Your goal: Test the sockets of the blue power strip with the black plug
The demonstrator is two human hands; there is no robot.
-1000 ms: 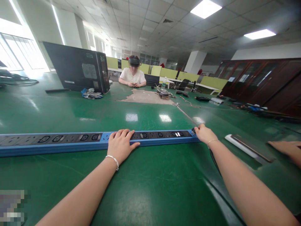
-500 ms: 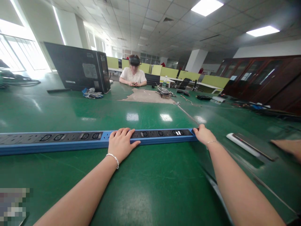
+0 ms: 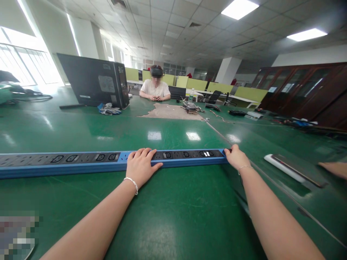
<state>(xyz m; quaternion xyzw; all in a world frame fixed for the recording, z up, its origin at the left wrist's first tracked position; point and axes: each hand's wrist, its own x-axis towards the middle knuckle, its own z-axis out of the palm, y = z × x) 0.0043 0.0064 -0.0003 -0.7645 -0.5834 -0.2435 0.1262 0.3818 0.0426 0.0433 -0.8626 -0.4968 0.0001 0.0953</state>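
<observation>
A long blue power strip with a black face of several sockets lies across the green table and runs out of view at the left. My left hand rests over its middle, fingers across the top toward the far edge and thumb spread along the near side, holding it. At the strip's right end, my right hand is closed with thumb and fingers around the tip. Something small and black shows by those fingertips; what exactly it is, I cannot make out.
Right of my arm lie a white-and-dark flat device and another person's hand. Across the green table are a black computer case, gloves, a water bottle and a seated person. A cord runs behind my right hand.
The whole view has shifted slightly, so things appear a little farther right. Both hands keep their places on the power strip. The other person's hand at the right shows a bit less.
</observation>
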